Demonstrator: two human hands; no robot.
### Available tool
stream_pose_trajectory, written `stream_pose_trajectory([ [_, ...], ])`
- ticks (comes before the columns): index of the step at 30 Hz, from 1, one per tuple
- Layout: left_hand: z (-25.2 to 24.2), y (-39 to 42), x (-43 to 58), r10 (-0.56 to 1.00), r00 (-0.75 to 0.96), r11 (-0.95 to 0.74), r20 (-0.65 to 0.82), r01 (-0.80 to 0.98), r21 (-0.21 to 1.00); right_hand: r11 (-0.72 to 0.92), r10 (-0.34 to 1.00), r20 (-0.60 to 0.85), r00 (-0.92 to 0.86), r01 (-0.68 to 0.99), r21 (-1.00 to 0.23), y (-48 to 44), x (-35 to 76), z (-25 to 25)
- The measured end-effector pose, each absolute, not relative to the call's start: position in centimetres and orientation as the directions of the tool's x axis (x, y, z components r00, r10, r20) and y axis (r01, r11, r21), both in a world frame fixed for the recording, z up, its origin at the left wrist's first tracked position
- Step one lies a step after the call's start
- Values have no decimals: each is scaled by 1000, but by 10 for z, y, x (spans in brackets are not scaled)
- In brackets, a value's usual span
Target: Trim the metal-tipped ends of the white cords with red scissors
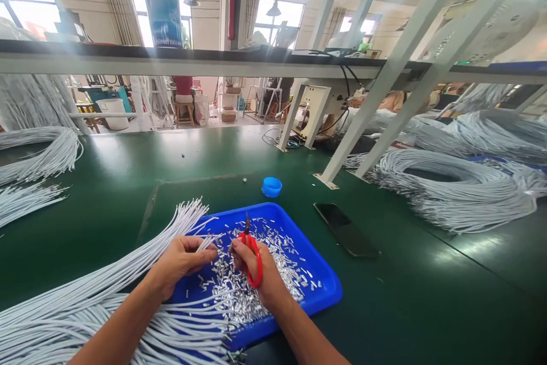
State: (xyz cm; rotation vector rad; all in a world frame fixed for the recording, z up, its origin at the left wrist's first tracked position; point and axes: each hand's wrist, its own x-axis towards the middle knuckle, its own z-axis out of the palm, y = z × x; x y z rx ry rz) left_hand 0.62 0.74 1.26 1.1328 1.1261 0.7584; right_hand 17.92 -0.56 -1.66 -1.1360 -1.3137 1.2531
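My left hand is closed in a pinch on the end of a white cable from a long bundle of white cables that runs off to the lower left. My right hand is wrapped round red-handled scissors, blades pointing up and away, just right of the cable tip. Both hands hover over a blue tray strewn with several small silvery cut-off pieces.
A black phone lies right of the tray, a small blue cap behind it. Coils of white cable lie at right and far left on the green table. White frame legs stand behind.
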Motion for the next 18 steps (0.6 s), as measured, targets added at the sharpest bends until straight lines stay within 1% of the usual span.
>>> stream_pose_trajectory([
  [1, 14, 8, 5, 914, 285, 290, -290, 41, 956, 70, 992, 60, -115, 79, -994, -6, 181, -16],
  [2, 15, 9, 3, 920, 271, 292, -284, 14, 956, 125, 986, 101, -133, 194, -973, -6, 182, -15],
  [4, 18, 9, 1, 929, 243, 296, -280, -33, 955, 235, 969, 171, -180, 435, -869, -7, 184, -13],
  [6, 19, 9, 0, 936, 228, 287, -267, -57, 956, 272, 961, 182, -210, 574, -772, -9, 184, -11],
  [8, 18, 9, 0, 943, 231, 259, -241, -49, 965, 261, 963, 154, -222, 621, -739, -10, 183, -12],
  [12, 12, 7, 2, 956, 234, 176, -174, 14, 984, 219, 972, 106, -209, 649, -728, -11, 180, -14],
  [15, 10, 6, 4, 969, 209, 115, -129, 76, 990, 218, 973, 108, -205, 651, -727, -10, 181, -15],
  [18, 11, 5, 4, 987, 160, -16, -14, 185, 983, 216, 974, 113, -198, 645, -733, -9, 181, -18],
])
